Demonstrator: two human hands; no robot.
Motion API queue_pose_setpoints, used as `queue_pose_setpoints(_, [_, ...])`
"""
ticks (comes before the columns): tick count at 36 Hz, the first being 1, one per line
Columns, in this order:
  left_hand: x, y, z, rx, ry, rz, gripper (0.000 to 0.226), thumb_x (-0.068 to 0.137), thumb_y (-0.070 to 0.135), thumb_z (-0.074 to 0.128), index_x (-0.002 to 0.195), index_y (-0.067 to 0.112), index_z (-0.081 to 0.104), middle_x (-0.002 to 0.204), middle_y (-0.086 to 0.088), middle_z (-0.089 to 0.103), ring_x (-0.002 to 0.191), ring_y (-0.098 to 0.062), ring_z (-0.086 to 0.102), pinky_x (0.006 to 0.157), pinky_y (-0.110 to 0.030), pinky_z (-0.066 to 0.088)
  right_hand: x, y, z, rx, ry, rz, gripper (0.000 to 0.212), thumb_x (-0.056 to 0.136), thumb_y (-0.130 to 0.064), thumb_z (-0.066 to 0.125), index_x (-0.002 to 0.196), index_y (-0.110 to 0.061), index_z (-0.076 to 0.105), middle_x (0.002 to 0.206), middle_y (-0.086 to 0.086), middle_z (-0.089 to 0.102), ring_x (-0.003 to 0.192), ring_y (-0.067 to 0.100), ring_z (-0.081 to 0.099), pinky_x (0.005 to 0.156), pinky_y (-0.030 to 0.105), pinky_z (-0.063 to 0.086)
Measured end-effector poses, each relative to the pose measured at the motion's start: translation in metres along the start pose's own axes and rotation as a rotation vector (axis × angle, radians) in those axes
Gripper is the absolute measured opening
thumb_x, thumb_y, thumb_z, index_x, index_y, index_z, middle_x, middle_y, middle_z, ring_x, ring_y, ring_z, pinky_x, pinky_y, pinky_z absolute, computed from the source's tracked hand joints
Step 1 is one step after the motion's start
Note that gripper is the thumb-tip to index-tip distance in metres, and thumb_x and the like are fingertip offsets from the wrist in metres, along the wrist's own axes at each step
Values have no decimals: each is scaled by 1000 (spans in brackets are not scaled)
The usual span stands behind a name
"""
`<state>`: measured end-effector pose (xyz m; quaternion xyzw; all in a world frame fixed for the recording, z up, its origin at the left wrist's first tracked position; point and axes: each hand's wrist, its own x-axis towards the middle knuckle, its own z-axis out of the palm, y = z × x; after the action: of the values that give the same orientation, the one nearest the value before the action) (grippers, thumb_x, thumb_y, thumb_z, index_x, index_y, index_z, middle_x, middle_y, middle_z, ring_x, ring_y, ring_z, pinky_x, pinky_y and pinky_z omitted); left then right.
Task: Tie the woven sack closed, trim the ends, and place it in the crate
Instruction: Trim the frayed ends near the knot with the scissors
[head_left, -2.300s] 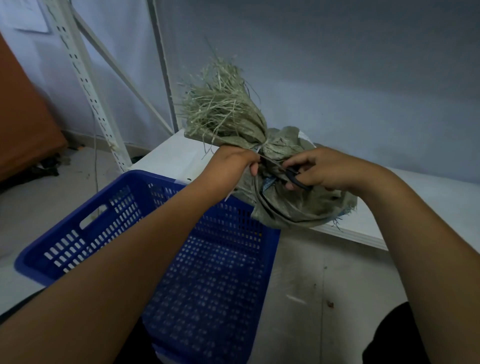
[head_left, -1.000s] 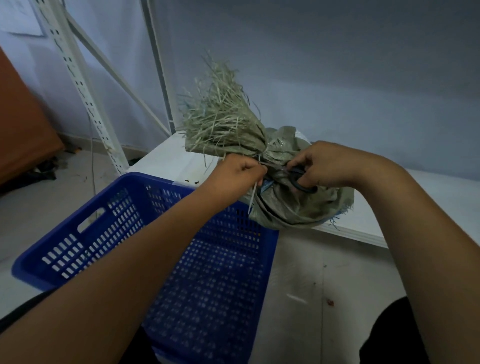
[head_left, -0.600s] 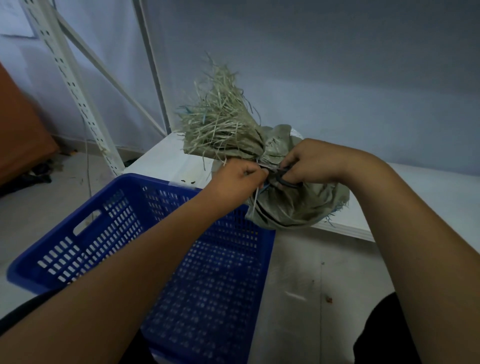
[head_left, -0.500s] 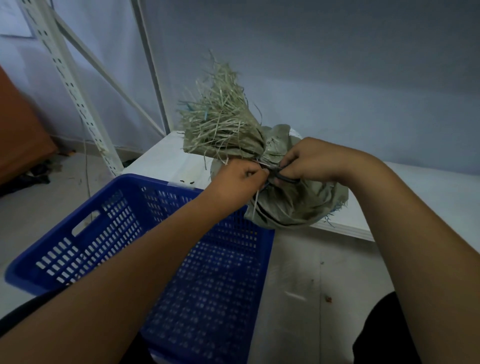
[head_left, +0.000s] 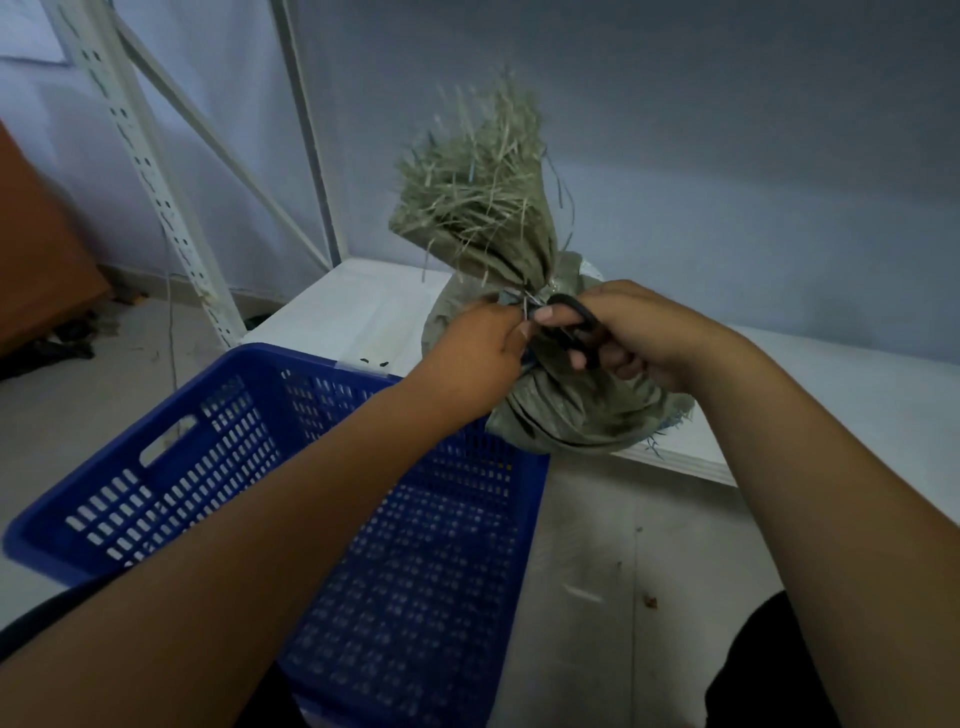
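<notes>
A: Left first. Crate?
B: Blue and perforated, sitting low in front of the person, below the counter's edge. Nothing shows inside it, and the sack isn't in yet.

A: Left hand?
B: Its fingers are curled and pinch the pale tie ends at the sack's neck, holding them out toward the person.

A: Sack?
B: On the front edge of the counter. The belly bulges a little over the edge, above the crate's far corner. The neck is cinched and the frayed top stands up above the tie.

A: Scissors?
B: Only the black handles show. The blades are hidden between the hands, so open or closed can't be told. They point at the tie ends.

A: Right hand?
B: Curled on the scissors' handles with fingers through the loops, just beside the left hand.

A: Stage?
B: Probably trimming. The tie looks done and the crate step is left.

A: How will the sack handle?
B: Judging only from looks, it's soft woven plastic that creases and slumps. It seems lightly filled, so likely light. The weave is probably slick and the fringe sheds strands.

A: Where should the person take hold?
B: At the cinched neck just under the knot. It's the firmest gathered part and one hand can close round it. The frayed top would likely just give up strands, and the belly would sag and slide in a grip. If it's heavier than it looks, a second hand should go under the belly.
</notes>
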<state>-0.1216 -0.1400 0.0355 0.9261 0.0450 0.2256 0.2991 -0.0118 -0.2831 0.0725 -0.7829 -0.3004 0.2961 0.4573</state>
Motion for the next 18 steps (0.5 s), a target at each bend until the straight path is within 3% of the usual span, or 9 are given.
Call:
queue_pose_setpoints(3, [4, 0, 0, 78, 39, -30, 26, 103, 11, 43, 87, -2, 59, 82, -9, 53, 78, -23, 52, 62, -23, 26, 3, 3, 5, 69, 28, -2, 36, 80, -55, 71, 97, -25, 79, 62, 4, 55, 47, 12, 22, 47, 23, 13])
queue_pose_setpoints(7, [12, -1, 4, 165, 137, -136, 23, 101, 11, 45, 78, 10, 46, 80, -8, 55, 75, -20, 49, 64, -24, 28, 11, 10, 15, 141, 75, -25, 50, 78, -60, 69, 111, -23, 76, 68, 4, 60, 45, 10, 28, 42, 21, 18])
queue_pose_setpoints(9, [13, 0, 6, 117, 192, -179, 27, 101, 14, 44, 74, 12, 43, 72, -1, 50, 71, -19, 49, 63, -29, 31, 15, 12, 21, 160, 106, -36, 53, 75, -63, 68, 110, -23, 75, 70, 4, 63, 43, 8, 32, 38, 18, 21])
queue_pose_setpoints(12, [13, 3, 6, 6, 224, -240, 28, 102, 19, 39, 75, 16, 47, 74, -2, 53, 71, -21, 53, 64, -33, 40, 19, 15, 27, 202, 157, -71, 41, 81, -56, 69, 91, -17, 69, 71, 7, 62, 40, 4, 39, 34, 14, 25])
queue_pose_setpoints(18, [15, 2, -2, -279, 203, -308, 42, 97, 12, 44, 56, 17, 39, 58, -1, 44, 53, -12, 42, 49, -24, 33, 22, 17, 39, 308, 212, -115, 44, 78, -50, 76, 95, -12, 64, 66, 10, 63, 52, 12, 53, 52, 27, 31])
